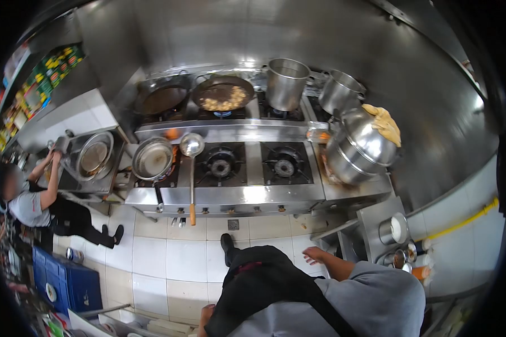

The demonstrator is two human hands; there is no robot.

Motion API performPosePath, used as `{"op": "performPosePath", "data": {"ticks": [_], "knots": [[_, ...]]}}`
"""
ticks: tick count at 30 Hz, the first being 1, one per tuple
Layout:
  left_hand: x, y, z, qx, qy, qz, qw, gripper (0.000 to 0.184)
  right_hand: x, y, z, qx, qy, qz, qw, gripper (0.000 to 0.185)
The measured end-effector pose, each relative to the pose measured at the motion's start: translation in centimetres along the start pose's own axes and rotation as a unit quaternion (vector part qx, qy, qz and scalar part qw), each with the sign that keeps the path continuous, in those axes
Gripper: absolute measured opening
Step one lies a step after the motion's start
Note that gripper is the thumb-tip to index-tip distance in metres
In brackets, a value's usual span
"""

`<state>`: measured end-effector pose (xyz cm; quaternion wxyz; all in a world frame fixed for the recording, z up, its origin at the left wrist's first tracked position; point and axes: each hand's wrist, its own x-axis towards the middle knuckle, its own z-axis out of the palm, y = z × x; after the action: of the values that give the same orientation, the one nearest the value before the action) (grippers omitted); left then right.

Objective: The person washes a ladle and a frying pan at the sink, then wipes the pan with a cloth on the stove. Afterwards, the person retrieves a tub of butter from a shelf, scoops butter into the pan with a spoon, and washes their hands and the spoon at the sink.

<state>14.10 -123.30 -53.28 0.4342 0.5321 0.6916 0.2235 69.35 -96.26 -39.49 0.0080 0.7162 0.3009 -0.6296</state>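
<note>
My right hand (313,255) hangs over the tiled floor beside my dark apron, its fingers apart and holding nothing. At the lower edge, my left hand (208,313) shows only in part next to the apron, its fingers mostly hidden. Ahead of me, a long-handled ladle (192,145) lies across the stove (253,195), its wooden handle over the front edge. A pan (153,159) sits on the front left burner with flames beside it. Behind, pale pieces (225,103) lie in dark oil in a wok (208,90) over a blue flame.
Another wok (163,100) and tall pots (287,84) stand at the back. A steamer (354,149) bears a yellow cloth (383,124). At the left, a person (34,205) holds a metal container (62,145) near strainers. A blue box (64,278) stands on the floor.
</note>
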Motion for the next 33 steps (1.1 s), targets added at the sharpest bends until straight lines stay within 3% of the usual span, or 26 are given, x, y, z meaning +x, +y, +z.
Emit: {"op": "performPosePath", "data": {"ticks": [2, 3, 6, 8, 9, 12, 14, 15, 16, 17, 18, 20, 22, 25, 28, 33], "knots": [[0.2, -2.0, 0.5, 0.25, -0.074, 0.085, 0.962, 0.024, -0.2, 0.9, -1.1, -0.012, 0.025, 0.029, 0.999, 0.035], [0.1, -2.0, 0.7, 0.246, -0.066, 0.076, 0.964, 0.024, -0.2, 0.9, -1.6, -0.024, 0.021, 0.026, 0.999, 0.035], [-0.1, -2.6, 1.3, 0.168, 0.007, 0.061, 0.984, 0.022, 0.3, -0.1, -3.1, -0.06, 0.082, 0.059, 0.993, 0.038], [1.1, -1.9, 1.1, -0.07, -0.081, -0.136, 0.985, 0.021, 0.9, -2.9, -4.8, -0.144, 0.082, 0.065, 0.984, 0.05], [0.9, -1.9, 1.5, -0.072, -0.076, -0.138, 0.985, 0.021, 1.0, -4.2, -5.7, -0.148, 0.08, 0.062, 0.984, 0.05], [0.5, -3.0, 2.1, -0.056, -0.075, -0.149, 0.984, 0.021, 0.8, -9.5, -9.3, -0.272, 0.329, -0.125, 0.896, 0.069], [0.6, -3.6, 1.6, -0.064, -0.078, -0.171, 0.98, 0.022, 0.0, -14.5, -13.5, -0.295, 0.375, -0.183, 0.859, 0.089], [0.8, -3.8, 0.9, -0.072, -0.078, -0.188, 0.976, 0.023, 3.3, -16.4, -17.5, -0.365, 0.418, -0.171, 0.814, 0.091], [0.9, -4.1, 0.1, -0.081, -0.077, -0.21, 0.971, 0.024, -0.4, -20.2, -19.3, -0.377, 0.398, -0.158, 0.821, 0.089], [1.0, -4.1, -1.0, -0.096, -0.074, -0.239, 0.963, 0.024, 1.2, -22.0, -23.8, -0.418, 0.417, -0.206, 0.78, 0.088], [1.1, -3.9, -2.4, -0.118, -0.065, -0.276, 0.952, 0.025, 1.4, -24.6, -26.8, -0.466, 0.474, -0.173, 0.727, 0.082], [1.5, -3.4, -5.9, -0.172, -0.024, -0.346, 0.922, 0.027, -13.1, -32.3, -24.0, -0.396, 0.472, -0.136, 0.776, 0.078], [1.8, -2.1, -10.0, -0.205, 0.038, -0.368, 0.906, 0.028, -13.2, -37.5, -30.1, -0.465, 0.492, -0.123, 0.726, 0.079], [1.9, -0.9, -16.0, -0.177, 0.082, -0.327, 0.925, 0.03, -23.4, -44.2, -26.1, -0.422, 0.532, -0.157, 0.717, 0.074], [2.4, -0.7, -20.0, -0.19, 0.133, -0.316, 0.92, 0.032, -25.1, -50.6, -25.5, -0.458, 0.561, -0.186, 0.664, 0.072], [2.2, -0.8, -20.8, -0.205, 0.159, -0.325, 0.91, 0.028, -26.0, -60.0, -16.0, -0.488, 0.552, -0.337, 0.586, 0.069]]}}
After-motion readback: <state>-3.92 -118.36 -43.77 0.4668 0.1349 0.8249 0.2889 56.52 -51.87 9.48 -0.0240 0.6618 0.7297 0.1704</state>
